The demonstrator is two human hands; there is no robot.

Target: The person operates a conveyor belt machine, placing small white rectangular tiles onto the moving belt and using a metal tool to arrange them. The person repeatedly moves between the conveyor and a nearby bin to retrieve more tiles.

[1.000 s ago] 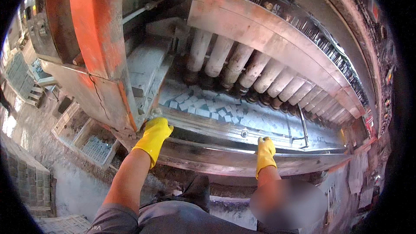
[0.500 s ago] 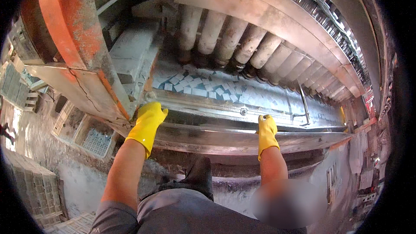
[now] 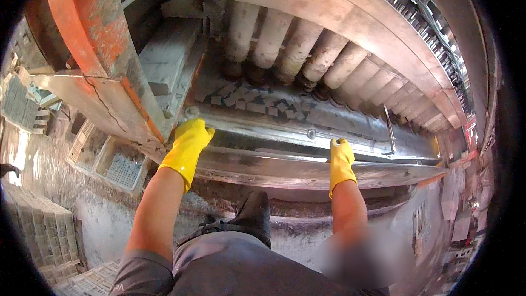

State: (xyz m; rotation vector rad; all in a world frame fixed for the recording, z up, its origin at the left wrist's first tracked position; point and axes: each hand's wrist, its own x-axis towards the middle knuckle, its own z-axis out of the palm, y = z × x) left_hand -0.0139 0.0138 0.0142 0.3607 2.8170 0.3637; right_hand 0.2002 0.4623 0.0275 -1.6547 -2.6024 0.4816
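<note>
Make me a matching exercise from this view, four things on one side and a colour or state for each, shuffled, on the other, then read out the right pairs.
Things:
1. Left hand
2. Flat pieces
3. Thick tubes
4. Tall post

Colours and states:
A. Set side by side in a row
B. Orange, with scuffed paint
C. Gloved in yellow
D. Scattered at various angles

Right pairs: 1-C, 2-D, 3-A, 4-B.
</note>
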